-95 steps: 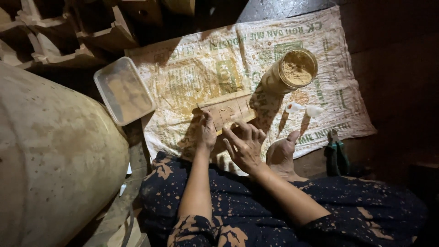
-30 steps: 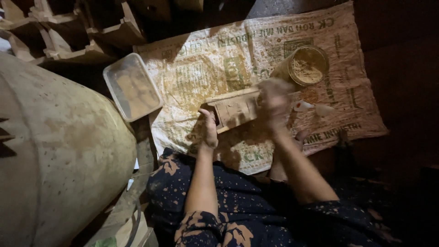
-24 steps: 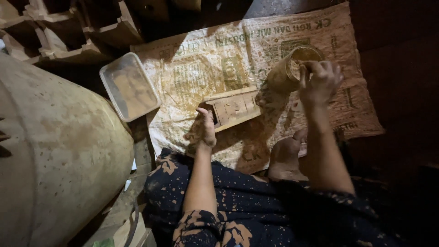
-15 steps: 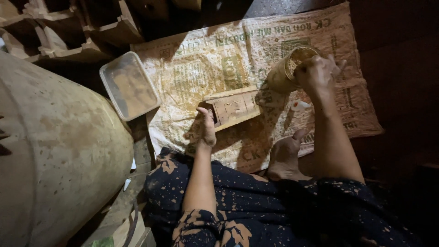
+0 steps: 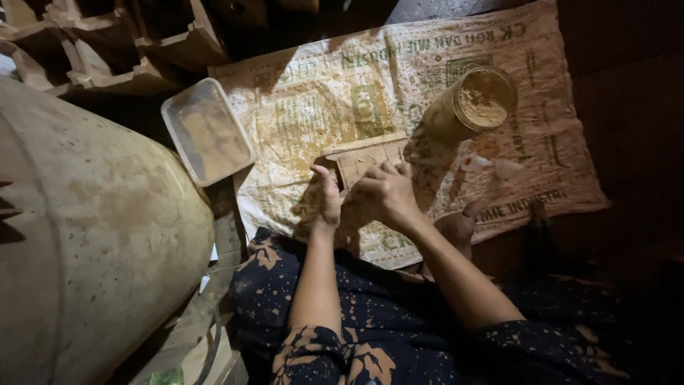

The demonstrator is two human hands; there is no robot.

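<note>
— Hands first: where are they?

— Both sit at the centre of the frame, on a mould (image 5: 367, 158), a flat tan wooden block lying on a sack (image 5: 399, 100). The left hand (image 5: 324, 199) rests at the mould's lower left corner, fingers loosely curled, thumb side against the wood. The right hand (image 5: 381, 196) lies just beside it, fingers bent over the mould's near edge.

— Are they gripping it?

— The right hand's fingers are together and pressed down on the edge; whether they clamp anything under them I cannot tell. The left hand only touches, not closed round anything.

— What else is on the sack?

— A jar (image 5: 474, 105), round and tilted, stands right of centre toward the top, filled with tan powder. It is near the mould's right end but apart from both hands. Two small pale scraps (image 5: 491, 165) lie below the jar.

— And off the sack?

— A tray (image 5: 206, 132), clear plastic with rounded corners and brown dust inside, overlaps the sack's left edge in the upper left. A big pale drum (image 5: 85, 235) fills the left side. Wooden frames (image 5: 107, 50) are stacked along the top left. A bare foot (image 5: 456, 228) shows just right of the right forearm, on the sack's lower edge.
</note>
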